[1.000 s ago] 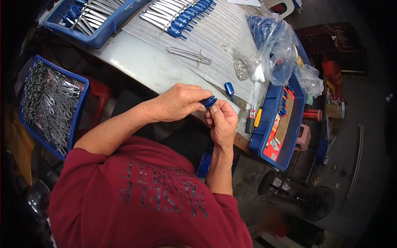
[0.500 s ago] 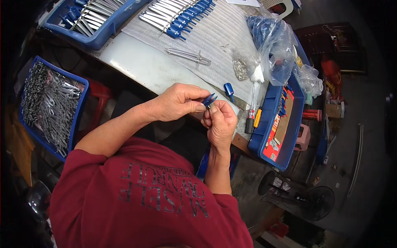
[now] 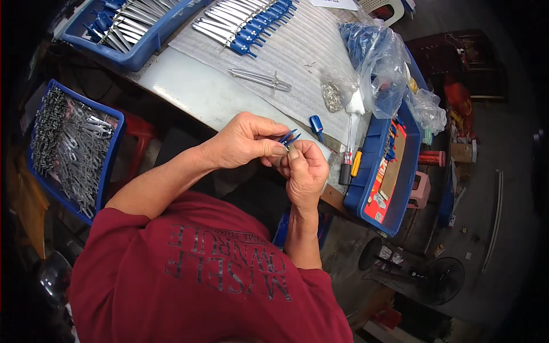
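Both hands meet just in front of the table's near edge. My left hand point(image 3: 246, 142) pinches a small blue plastic piece point(image 3: 289, 138) whose two prongs stick out past the fingertips. My right hand point(image 3: 306, 171) is closed against it from below, fingertips on a small metal bit at the piece's base. Another loose blue piece point(image 3: 315, 123) lies on the table just beyond my hands. Two bare metal rods point(image 3: 260, 78) lie on the white foam sheet point(image 3: 303, 57) farther out.
A row of finished blue-handled metal tools point(image 3: 243, 23) lies on the foam sheet. Blue bins hold metal parts at far left point(image 3: 123, 26) and beside my left arm point(image 3: 71, 146). A blue tray point(image 3: 389, 166), screwdrivers point(image 3: 347, 154) and plastic bags point(image 3: 374, 54) are right.
My hands have stayed together at the table edge. The blue piece has turned between the fingers, its prongs now pointing up and right, and my right hand's fingers have shifted on it.
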{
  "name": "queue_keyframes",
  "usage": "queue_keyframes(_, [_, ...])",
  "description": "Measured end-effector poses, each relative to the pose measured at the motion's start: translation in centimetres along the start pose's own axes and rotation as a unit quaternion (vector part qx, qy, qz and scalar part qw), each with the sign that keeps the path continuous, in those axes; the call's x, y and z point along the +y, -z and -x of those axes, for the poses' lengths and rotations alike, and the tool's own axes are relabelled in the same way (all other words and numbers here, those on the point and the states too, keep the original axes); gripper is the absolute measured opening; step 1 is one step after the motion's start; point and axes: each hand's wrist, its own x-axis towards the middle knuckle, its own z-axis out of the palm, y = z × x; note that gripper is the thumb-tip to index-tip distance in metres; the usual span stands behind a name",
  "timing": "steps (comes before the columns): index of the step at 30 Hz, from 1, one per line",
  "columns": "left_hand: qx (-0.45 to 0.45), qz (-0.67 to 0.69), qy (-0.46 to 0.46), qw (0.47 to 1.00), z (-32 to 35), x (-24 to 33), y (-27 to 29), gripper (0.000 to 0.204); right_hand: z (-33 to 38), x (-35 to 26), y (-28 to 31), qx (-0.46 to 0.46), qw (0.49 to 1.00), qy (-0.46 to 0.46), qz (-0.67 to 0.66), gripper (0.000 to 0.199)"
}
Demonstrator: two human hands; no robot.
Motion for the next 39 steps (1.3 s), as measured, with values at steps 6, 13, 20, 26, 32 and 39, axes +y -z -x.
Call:
queue_keyframes(6, [0.020, 0.010, -0.030, 0.999, 0.1, 0.0, -0.5, 0.017, 0.1, -0.2, 0.2, -0.007, 1.000, 0.016, 0.009, 0.010])
queue_keyframes(13, [0.026, -0.294, -0.210, 0.932, -0.2, 0.4, -0.2, 0.024, 0.2, -0.9, 1.0, -0.032, 0.999, 0.006, 0.010, 0.008])
queue_keyframes(20, [0.019, 0.067, 0.043, 0.997, 0.3, 0.6, -1.0, 0.020, 0.4, -0.8, 0.5, -0.023, 0.994, 0.052, 0.089, 0.009])
queue_keyframes(26, [0.006, 0.038, 0.028, 0.999, 0.1, 0.8, -0.7, 0.020, 0.2, -0.4, 1.6, -0.029, 0.987, 0.066, 0.146, 0.008])
queue_keyframes(32, [0.041, 0.035, 0.017, 0.998, 0.2, 1.3, -0.5, 0.022, -0.2, -1.0, 2.0, -0.026, 0.992, 0.063, 0.101, 0.008])
queue_keyframes(39, [0.049, 0.061, 0.020, 0.997, -0.2, 1.2, -0.1, 0.025, -1.3, -0.8, 2.6, 0.007, 0.995, 0.070, 0.076, 0.009])
